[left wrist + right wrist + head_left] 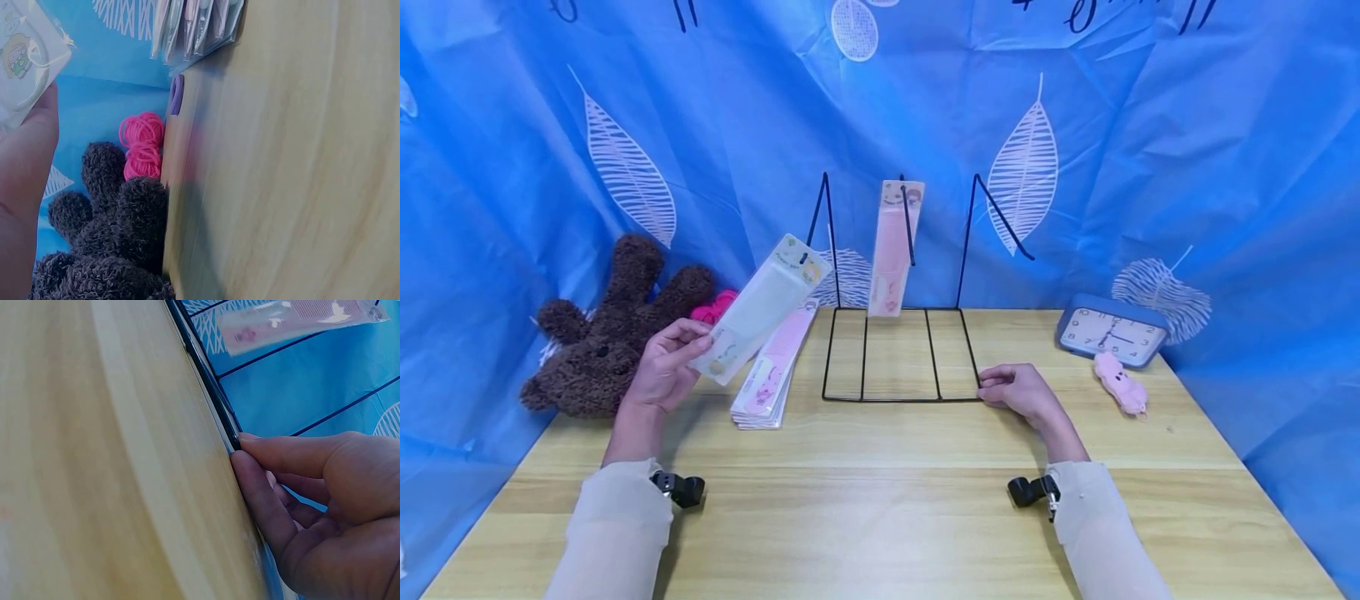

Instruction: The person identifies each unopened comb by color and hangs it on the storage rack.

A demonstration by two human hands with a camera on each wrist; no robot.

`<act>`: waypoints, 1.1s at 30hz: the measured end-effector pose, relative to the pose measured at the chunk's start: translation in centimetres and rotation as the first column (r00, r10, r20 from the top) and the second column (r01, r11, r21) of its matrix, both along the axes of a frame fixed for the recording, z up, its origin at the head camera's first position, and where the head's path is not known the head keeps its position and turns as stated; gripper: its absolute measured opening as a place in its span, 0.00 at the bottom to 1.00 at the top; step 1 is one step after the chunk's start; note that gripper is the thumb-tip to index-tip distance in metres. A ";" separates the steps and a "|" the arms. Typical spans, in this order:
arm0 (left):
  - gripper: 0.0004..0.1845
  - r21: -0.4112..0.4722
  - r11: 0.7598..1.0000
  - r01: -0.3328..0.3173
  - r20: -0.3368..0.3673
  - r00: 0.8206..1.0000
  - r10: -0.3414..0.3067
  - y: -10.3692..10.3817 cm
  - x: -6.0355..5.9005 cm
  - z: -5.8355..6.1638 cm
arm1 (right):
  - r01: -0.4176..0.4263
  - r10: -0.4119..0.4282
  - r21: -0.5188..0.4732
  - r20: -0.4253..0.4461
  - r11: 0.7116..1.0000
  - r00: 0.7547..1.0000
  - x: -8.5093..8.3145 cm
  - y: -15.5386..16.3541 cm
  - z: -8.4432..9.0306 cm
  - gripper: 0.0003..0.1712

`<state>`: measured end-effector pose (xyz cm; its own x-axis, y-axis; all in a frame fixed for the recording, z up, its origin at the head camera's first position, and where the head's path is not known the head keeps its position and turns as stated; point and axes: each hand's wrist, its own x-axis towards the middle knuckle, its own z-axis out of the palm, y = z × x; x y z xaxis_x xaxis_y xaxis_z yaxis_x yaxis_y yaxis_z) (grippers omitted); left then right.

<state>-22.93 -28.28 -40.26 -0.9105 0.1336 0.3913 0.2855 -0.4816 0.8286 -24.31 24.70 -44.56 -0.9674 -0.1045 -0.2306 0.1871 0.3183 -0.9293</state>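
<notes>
My left hand (662,367) holds a slim, pale green-and-white flat packet (758,308) by its lower end, thumb on the front. The packet is tilted, its top with a hang hole leaning right, toward the black wire display rack (887,401). My right hand (1018,390) pinches the front right corner of the rack's base between thumb and index finger, as the right wrist view shows close up. A pink packet (891,258) hangs from the rack's middle hook. Just right of the left hand lies a stack of similar packets (765,392), partly behind the held one.
A brown plush toy (602,358) lies at the left, with pink yarn (144,147) and a purple ring-like item (177,94) nearby. At the right stand a blue clock (1112,331) and a small pink toy (1122,385). A blue curtain (737,125) hangs behind the table.
</notes>
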 end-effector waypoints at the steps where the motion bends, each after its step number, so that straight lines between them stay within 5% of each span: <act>1: 0.19 -0.013 1.000 -0.009 0.010 1.000 0.009 0.1 0.0 0.0 | -0.001 0.001 0.002 0.000 1.000 1.000 0.0 0.0 0.0 0.25; 4: 0.16 -0.113 0.992 -0.055 0.037 0.998 0.060 0.6 -0.2 0.1 | 0.002 -0.002 0.008 -0.001 1.000 1.000 0.0 0.0 0.1 0.26; 7: 0.07 -0.289 0.951 -0.109 0.047 0.991 0.128 1.2 -0.5 0.4 | 0.006 -0.006 0.004 -0.001 1.000 1.000 0.0 0.0 0.1 0.26; 9: 0.01 -0.436 0.888 -0.147 0.035 0.983 0.180 1.7 -0.8 0.5 | 0.006 -0.006 -0.003 0.001 1.000 1.000 -0.1 0.1 0.1 0.26; 12: 0.10 -0.594 0.785 -0.178 0.011 0.973 0.229 2.6 -1.1 0.8 | 0.001 -0.001 -0.016 0.001 1.000 1.000 -0.1 0.1 0.1 0.26; 14: 0.13 -0.649 0.738 -0.185 0.008 0.968 0.249 3.3 -1.3 0.9 | -0.004 0.004 -0.018 -0.001 1.000 1.000 -0.1 0.1 0.0 0.26; 16: 0.14 -0.662 0.726 -0.189 0.017 0.964 0.266 4.0 -1.6 1.1 | -0.013 0.013 -0.016 -0.006 1.000 1.000 0.0 0.0 0.0 0.26; 22: 0.13 -0.625 0.743 -0.241 0.010 0.949 0.316 5.9 -2.1 1.2 | -0.015 0.015 -0.017 -0.003 1.000 1.000 0.1 -0.1 0.1 0.26; 28: 0.13 -0.637 0.700 -0.323 -0.045 0.922 0.384 7.7 -2.4 1.8 | -0.007 0.007 -0.002 -0.010 1.000 1.000 0.1 0.0 0.1 0.25; 33: 0.11 -0.610 0.709 -0.354 -0.031 0.904 0.426 8.9 -2.6 2.1 | -0.007 0.007 0.002 -0.005 1.000 1.000 0.1 0.0 0.1 0.25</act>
<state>-25.51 -19.40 -38.13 -0.9638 -0.0727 0.2565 0.2319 0.2459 0.9411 -24.18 24.68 -44.49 -0.9678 -0.1105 -0.2263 0.1807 0.3213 -0.9296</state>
